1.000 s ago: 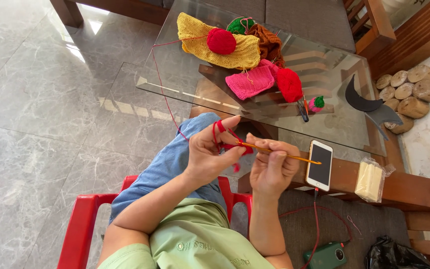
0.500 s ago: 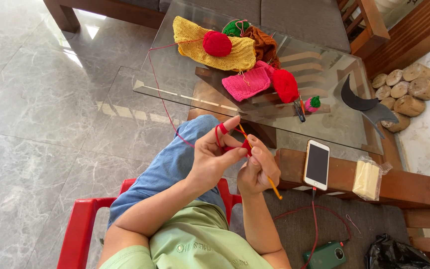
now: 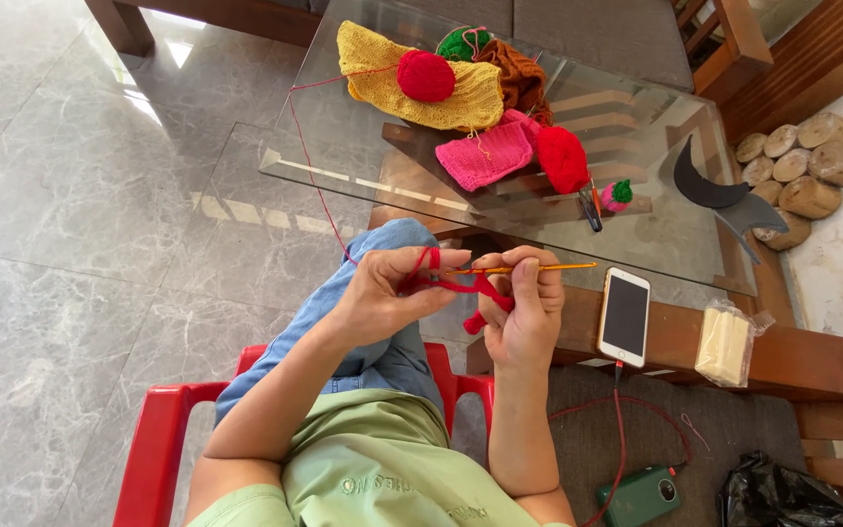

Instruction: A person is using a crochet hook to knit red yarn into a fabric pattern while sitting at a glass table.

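Left hand [image 3: 382, 293] pinches the small red crochet piece [image 3: 475, 293], soft, light and floppy, best held beside the stitches; right hand [image 3: 524, 303] grips the thin, stiff hook [image 3: 548, 266] just right of it.

Yarn ball [image 3: 426, 75] lies on knitted pieces [image 3: 397, 88] on the glass table [image 3: 343, 156]; phone [image 3: 624, 316] right of hands.

Single head view, steep downward, hands near.
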